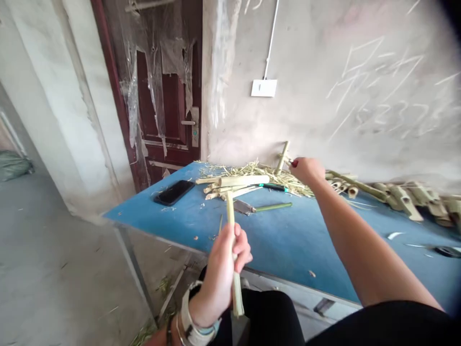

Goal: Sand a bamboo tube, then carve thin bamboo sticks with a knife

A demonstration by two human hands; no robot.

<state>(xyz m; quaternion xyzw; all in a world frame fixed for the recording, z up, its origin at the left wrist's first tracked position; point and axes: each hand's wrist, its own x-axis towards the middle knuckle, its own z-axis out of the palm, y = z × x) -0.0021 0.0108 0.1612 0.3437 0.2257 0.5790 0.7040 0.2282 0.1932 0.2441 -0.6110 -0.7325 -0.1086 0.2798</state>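
Left hand point(223, 274) clamped around a slim green bamboo stalk point(230, 216), fingers curled closed on its middle, just in front of the near edge of a blue-topped table point(288, 250). Long axis of the stalk nearly upright, slightly tilted, upper end toward the table, lower end jutting below the fist. Around that wrist, a white band point(192, 319) and thin bracelets point(176, 334).

Right hand point(306, 172) over the table's far side, fingers together on a small red-tipped implement point(293, 163), mostly hidden, its kind impossible to tell. Just left of that hand, on the tabletop, pale straw-like shavings point(259, 173) and a cluster of split bamboo pieces point(234, 182). Nearer the table's front, a flat metal blade point(243, 206) touching a thin green stick point(273, 206). Toward the table's left corner, a black smartphone point(175, 192). Along the table's right end, a heap of cut bamboo sections point(406, 202).

Well left of the table, on the floor, a green sack point(14, 166), contents hidden. Behind the table, white scratched marks on the wall point(382, 91), too rough to read.
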